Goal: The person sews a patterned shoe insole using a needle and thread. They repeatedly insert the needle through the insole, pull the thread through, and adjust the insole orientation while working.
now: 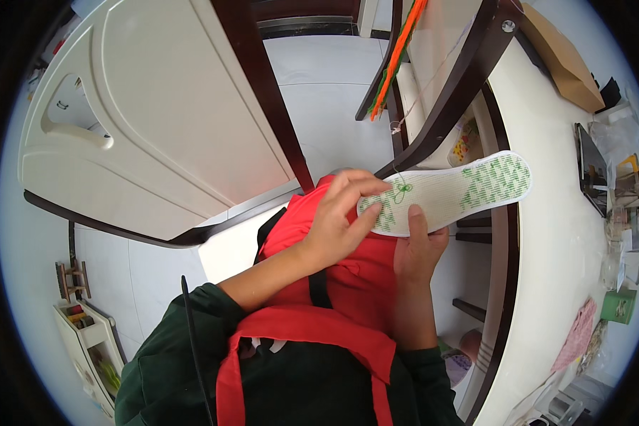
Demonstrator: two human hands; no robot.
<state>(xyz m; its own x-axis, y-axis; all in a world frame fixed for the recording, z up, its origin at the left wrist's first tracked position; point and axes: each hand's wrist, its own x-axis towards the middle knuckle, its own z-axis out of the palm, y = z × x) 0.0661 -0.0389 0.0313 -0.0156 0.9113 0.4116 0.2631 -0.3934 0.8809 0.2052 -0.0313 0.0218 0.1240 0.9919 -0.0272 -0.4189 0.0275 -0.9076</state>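
Observation:
A white-edged insole [442,198] with rows of green stitches at both ends lies over my lap, pointing to the right. My right hand [423,247] grips its lower edge, thumb on top and the fingers underneath, out of sight. At the narrower left end, my left hand [346,213] reaches over the stitching. Its thumb and fingertips are apart, resting at or just above the insole. A loose tangle of green thread [403,189] lies beside the left fingertips. No needle can be made out. Beneath both hands spreads a red apron [362,277].
A chair with a pale back panel [186,106] stands to the left. Orange and green yarn [396,64] hangs near another dark-framed chair [447,101] ahead. Along the right runs a white table [554,239] carrying a cardboard box [562,58] and a pink cloth [575,335]. A storage cart [88,346] is at lower left.

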